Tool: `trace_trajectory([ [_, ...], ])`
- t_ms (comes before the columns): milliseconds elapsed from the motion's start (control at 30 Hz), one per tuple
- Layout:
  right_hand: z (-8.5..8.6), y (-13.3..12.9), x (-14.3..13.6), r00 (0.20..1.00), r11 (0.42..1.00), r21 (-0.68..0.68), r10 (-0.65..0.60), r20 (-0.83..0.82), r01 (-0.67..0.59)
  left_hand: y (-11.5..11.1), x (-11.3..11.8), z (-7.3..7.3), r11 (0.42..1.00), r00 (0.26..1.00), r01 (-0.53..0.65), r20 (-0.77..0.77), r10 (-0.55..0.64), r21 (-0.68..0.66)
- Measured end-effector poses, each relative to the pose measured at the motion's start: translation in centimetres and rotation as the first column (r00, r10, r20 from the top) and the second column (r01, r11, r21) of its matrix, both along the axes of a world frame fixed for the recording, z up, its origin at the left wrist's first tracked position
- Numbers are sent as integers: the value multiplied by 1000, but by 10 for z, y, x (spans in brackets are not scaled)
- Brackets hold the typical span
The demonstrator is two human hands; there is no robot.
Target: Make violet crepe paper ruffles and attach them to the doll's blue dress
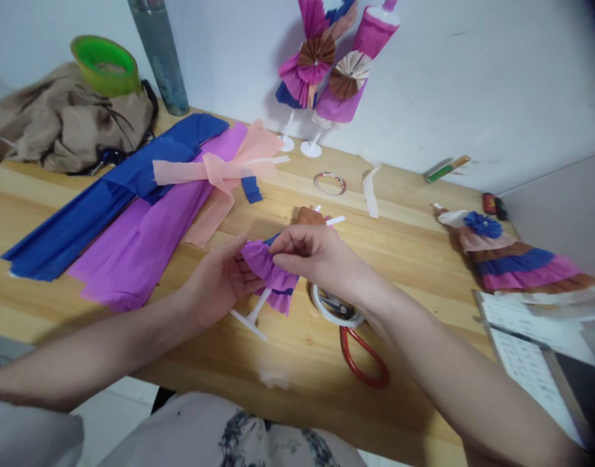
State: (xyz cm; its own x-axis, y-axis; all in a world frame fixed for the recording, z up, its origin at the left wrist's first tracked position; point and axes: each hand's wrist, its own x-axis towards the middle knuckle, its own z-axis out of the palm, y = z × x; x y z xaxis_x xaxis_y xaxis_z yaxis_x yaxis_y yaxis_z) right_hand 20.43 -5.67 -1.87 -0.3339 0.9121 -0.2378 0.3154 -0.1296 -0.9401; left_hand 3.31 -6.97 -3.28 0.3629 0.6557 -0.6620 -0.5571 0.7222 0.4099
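Between my hands is a ruffled piece of purple crepe paper (265,264), with a dark blue layer showing under it, on a small doll form. Its white stand (255,313) leans out below toward me. My left hand (229,275) curls around the purple paper's left side, palm up, thumb at the top edge. From the right, my right hand (309,250) pinches the paper's upper edge between thumb and fingertips. The form's brown top (311,216) shows past my right hand. Under my right wrist lie a roll of tape (321,305) and red-handled scissors (363,363).
Blue crepe paper (83,204), purple sheets (156,240) and peach strips (214,194) lie to the left. Two dressed figures (316,65) stand by the wall. A tape ring (329,183) is at the centre back. A layered paper dress (525,259) and a clipboard (525,350) are on the right.
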Motion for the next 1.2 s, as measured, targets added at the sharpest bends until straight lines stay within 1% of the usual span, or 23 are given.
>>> trace_trajectory([
  [100,10,6,-4,989,988,-131,-101,-107,86,1,0,2,1000,1000,7,-31,-7,-13],
  [167,17,9,-7,977,973,-190,-157,-147,128,2,0,1,1000,999,17,-46,-18,-17],
  [233,22,11,-9,966,963,-222,-192,-174,152,2,-1,-1,999,998,35,-43,-36,-17],
  [333,26,8,-11,958,958,-242,-205,-200,154,2,-1,-4,999,998,53,-29,-54,-12],
  [400,25,4,-10,956,959,-244,-201,-215,147,1,-1,-4,999,999,36,-21,-36,5],
  [500,18,-6,-5,950,957,-251,-204,-237,143,1,-2,-3,1000,1000,-15,-11,16,24],
  [567,10,-15,-1,948,956,-259,-206,-244,141,1,-2,-3,999,1000,-13,14,13,36],
  [667,0,-24,4,948,957,-250,-210,-241,148,1,-4,-5,997,998,18,53,-22,73],
  [800,-8,-29,7,955,960,-219,-220,-197,176,1,-3,-5,996,999,-21,41,17,90],
  [900,-8,-28,9,958,959,-200,-232,-167,198,0,-1,-3,995,1000,-27,5,26,95],
  [1000,-5,-27,10,951,956,-209,-245,-190,204,0,-1,-2,996,1000,-24,-12,25,92],
  [1100,0,-23,8,943,950,-247,-247,-225,190,1,-1,-3,998,999,-39,0,39,50],
  [1200,8,-12,3,929,937,-307,-253,-269,166,1,-1,-4,999,1000,-29,5,29,25],
])
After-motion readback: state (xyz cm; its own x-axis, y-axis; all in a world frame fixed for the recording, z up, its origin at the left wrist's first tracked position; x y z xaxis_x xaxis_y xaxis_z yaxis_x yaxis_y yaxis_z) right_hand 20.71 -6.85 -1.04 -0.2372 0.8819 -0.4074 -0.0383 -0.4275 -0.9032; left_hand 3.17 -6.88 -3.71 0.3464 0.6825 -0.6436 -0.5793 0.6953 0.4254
